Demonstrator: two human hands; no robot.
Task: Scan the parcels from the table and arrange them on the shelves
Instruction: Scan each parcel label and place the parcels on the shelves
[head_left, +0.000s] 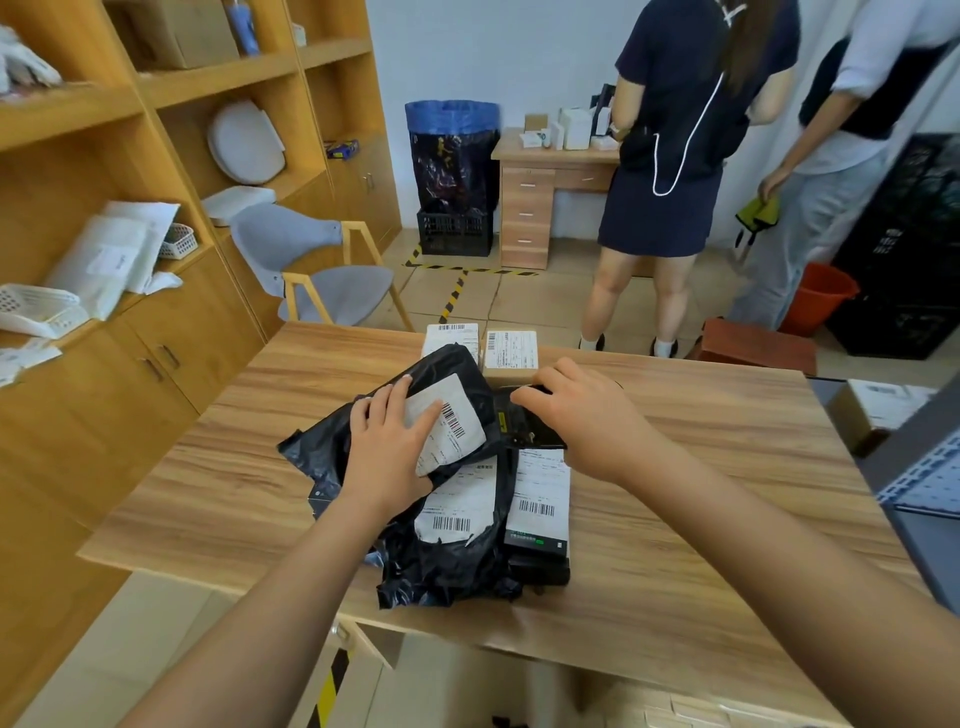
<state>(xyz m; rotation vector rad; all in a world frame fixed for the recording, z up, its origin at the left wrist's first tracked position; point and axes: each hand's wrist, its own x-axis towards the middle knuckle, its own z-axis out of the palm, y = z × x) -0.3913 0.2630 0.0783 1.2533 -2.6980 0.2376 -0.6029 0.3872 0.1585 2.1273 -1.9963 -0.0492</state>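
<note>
Two-handed: pressing straight-fingered left hand (387, 447) flat on top black mailer (441, 366), keeping label (457, 410) smooth, barcode bare beside thumb; curling right hand (582, 421) round black scanner (524, 423) alongside, likely for reading. More parcels beneath, on desk (701, 467).

Tabletop (701, 493): wood-grain finish, matt, smooth.
Top mailer (332, 441), under my left hand (387, 447) at mid-tabletop: thin black plastic film, glossy and crinkled. Its label (457, 415) is white paper, matt, creased.
Lower mailer (447, 566), toward the near edge: same glossy black film, heavily wrinkled.
Black flat parcel (524, 421), held in my right hand (582, 415): smooth, shiny wrap.
Box (511, 371) at the far edge: brown cardboard, matt, with a white paper label.
Shelves (218, 78): pale wood finish, smooth.
</note>
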